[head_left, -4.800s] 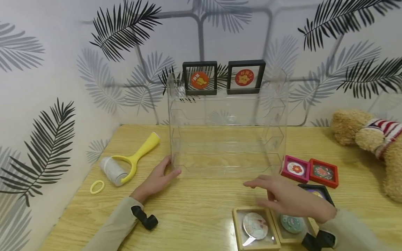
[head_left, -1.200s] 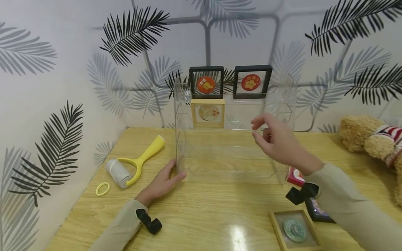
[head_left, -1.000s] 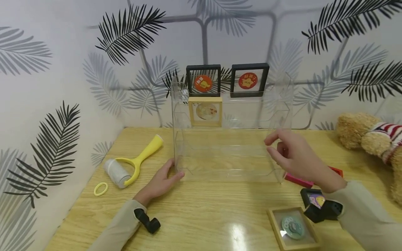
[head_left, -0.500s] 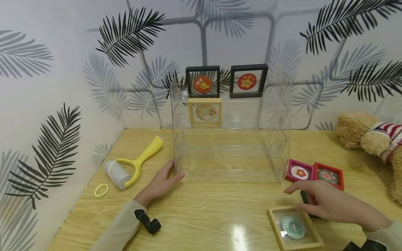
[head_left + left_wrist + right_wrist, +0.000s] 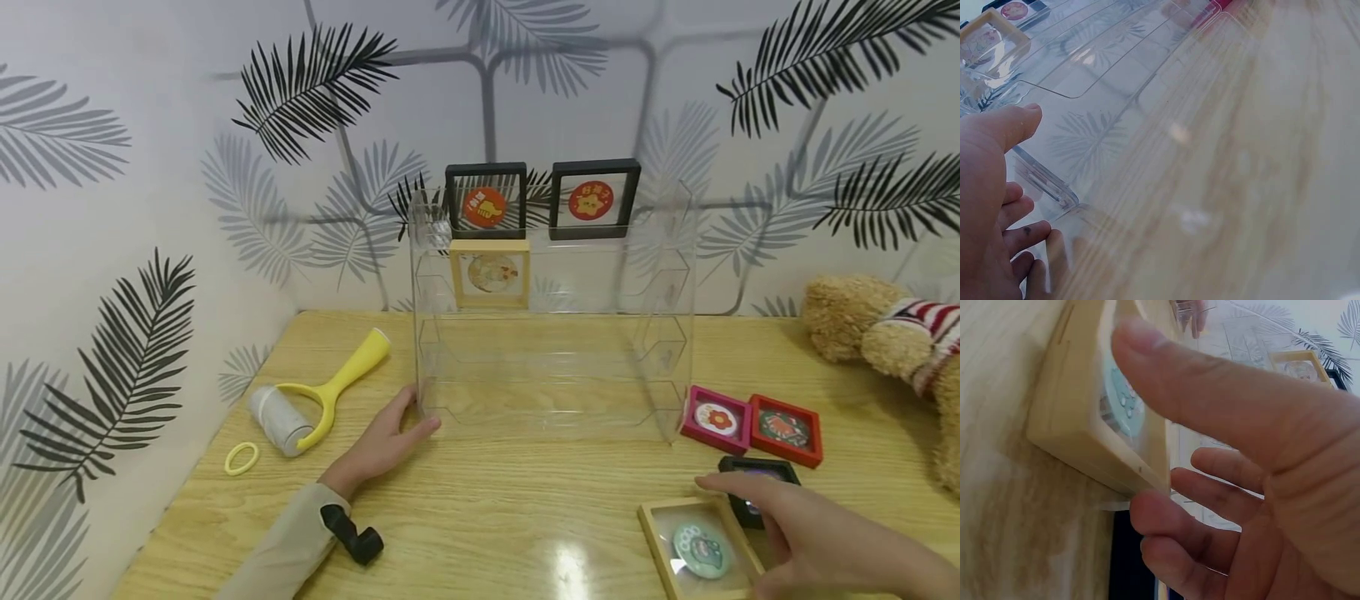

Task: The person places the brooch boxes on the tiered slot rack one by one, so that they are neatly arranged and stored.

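Note:
My left hand [image 5: 381, 442] rests at the lower left corner of a clear acrylic display rack [image 5: 552, 365], thumb in front and fingers at the side panel. Two black frames [image 5: 487, 231] [image 5: 557, 200] with red round badges stand on its top tier, and a light wood-coloured frame [image 5: 490, 302] on the tier below. My right hand [image 5: 832, 533], thumb and fingers spread, hovers at the right edge of another wood-coloured frame [image 5: 656, 546] with a green round badge, flat on the table. In the right wrist view its thumb is over that frame [image 5: 1079, 434]; contact is unclear.
Right of the rack lie a magenta frame [image 5: 692, 432], a red frame [image 5: 806, 452] and a black frame [image 5: 752, 518] partly behind my right hand. A teddy bear [image 5: 840, 317] lies far right. On the left are a yellow-handled lint roller [image 5: 352, 364] and yellow ring [image 5: 229, 458].
A wood-coloured frame from the table now stands on the rack's second tier. My right hand has come back from the rack, down and right to the green-badge frame. The left hand stays.

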### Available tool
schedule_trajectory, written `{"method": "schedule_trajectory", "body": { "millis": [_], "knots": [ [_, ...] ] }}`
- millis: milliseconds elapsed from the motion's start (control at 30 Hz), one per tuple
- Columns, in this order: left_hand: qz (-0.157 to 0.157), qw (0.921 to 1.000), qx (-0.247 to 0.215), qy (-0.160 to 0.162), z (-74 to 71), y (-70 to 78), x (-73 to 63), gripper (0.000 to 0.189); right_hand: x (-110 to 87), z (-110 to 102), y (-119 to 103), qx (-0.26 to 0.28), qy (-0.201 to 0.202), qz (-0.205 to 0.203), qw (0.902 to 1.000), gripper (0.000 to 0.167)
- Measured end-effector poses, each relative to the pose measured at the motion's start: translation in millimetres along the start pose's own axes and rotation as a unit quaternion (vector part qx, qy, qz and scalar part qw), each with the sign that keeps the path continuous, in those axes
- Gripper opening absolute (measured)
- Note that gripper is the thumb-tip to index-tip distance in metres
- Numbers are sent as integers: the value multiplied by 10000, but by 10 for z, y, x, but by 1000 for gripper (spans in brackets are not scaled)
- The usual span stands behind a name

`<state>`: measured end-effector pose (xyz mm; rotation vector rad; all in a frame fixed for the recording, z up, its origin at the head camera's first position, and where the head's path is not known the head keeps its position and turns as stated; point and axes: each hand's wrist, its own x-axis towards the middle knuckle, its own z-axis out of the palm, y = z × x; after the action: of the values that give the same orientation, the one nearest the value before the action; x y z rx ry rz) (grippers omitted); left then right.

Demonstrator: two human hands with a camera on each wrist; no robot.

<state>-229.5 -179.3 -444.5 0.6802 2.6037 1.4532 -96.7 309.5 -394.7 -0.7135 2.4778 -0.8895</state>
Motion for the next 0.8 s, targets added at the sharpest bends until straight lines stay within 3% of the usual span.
{"method": "schedule_trajectory", "body": {
  "millis": [100,233,333,533,667,733,800],
  "knots": [
    [0,10000,-17,-2,5,6,10,61,-5,31,-29,32,-148,698,9974,90],
    [17,10000,-32,5,9,9,15,61,-16,61,-51,291,-267,1176,9923,93],
    [69,10000,-23,-3,11,10,18,62,-23,73,-44,452,-298,1068,9928,96],
    [9,10000,-65,-33,-9,8,-3,63,0,136,-41,551,-345,1315,9892,100],
    [-13,10000,-48,-68,-14,23,-1,65,24,161,-46,241,-194,1327,9907,102],
    [-14,9999,-62,-78,-13,34,5,66,34,164,-56,141,-57,1185,9928,100],
    [-31,9999,-69,-92,-11,39,8,66,52,188,-35,-4,366,464,9983,101]
  ]
}}
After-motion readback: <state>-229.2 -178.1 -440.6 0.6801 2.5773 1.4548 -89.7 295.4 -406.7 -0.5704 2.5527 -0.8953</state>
